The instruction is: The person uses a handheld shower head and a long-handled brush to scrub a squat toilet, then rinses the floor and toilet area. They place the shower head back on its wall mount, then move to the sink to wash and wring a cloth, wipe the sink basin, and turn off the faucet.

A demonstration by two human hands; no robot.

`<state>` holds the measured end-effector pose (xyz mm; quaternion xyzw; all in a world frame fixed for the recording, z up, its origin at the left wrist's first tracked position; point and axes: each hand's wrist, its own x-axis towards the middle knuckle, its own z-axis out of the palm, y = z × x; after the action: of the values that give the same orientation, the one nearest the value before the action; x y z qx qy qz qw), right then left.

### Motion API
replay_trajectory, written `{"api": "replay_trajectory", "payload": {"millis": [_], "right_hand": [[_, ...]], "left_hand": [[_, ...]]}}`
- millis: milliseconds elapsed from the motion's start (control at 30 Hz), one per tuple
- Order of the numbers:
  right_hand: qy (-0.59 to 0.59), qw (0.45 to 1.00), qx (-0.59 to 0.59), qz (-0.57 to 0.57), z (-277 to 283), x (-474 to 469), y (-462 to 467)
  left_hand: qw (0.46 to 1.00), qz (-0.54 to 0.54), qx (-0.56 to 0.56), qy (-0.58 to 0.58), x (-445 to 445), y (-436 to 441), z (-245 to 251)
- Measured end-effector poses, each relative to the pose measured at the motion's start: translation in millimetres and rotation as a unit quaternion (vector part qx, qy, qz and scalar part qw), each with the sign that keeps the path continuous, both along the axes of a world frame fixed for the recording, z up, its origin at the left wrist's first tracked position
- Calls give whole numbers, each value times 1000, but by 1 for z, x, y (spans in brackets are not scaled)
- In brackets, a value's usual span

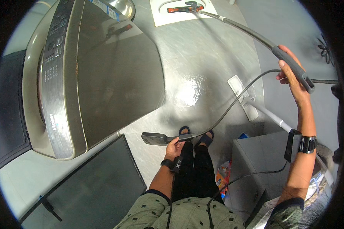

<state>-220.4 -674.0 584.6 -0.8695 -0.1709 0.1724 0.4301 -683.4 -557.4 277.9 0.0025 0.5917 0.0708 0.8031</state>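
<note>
My left hand [174,148] is closed around the handle of a dark grey shower head [154,138], held level above my feet. A grey hose [227,110] curves from its end up towards the wall, passing behind my right hand. My right hand [293,73] grips the grey plastic handle of a long metal pole [246,30], fingers wrapped round it. At the pole's far end, a black and orange cleaning head [185,8] is over a white squat toilet pan [175,21]. Whether the head touches the pan I cannot tell.
A Haier washing machine [117,77] takes up the left. A white flat mop [248,108] stands by the right wall. Light glares off the wet-looking tiled floor [186,88]. Near my right leg are a grey cabinet [263,154] and a colourful bag [224,177]. A metal basin [126,8] is behind the washer.
</note>
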Motion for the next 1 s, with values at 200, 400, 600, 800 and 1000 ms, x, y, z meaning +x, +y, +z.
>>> {"api": "replay_trajectory", "payload": {"millis": [200,400,600,800,1000], "right_hand": [[-5,1000,-3,7,1,-1,2],[2,1000,2,9,2,0,2],[7,1000,4,10,3,0,4],[13,1000,22,0,1,1,2],[16,1000,12,-3,1,3,-1]], "left_hand": [[997,70,0,-38,30,-24,-6],[992,78,-13,-94,45,-25,-6],[995,-40,14,-90,59,-12,5],[982,-173,22,-78,62,-25,19],[972,-224,-4,-66,56,-47,26]]}}
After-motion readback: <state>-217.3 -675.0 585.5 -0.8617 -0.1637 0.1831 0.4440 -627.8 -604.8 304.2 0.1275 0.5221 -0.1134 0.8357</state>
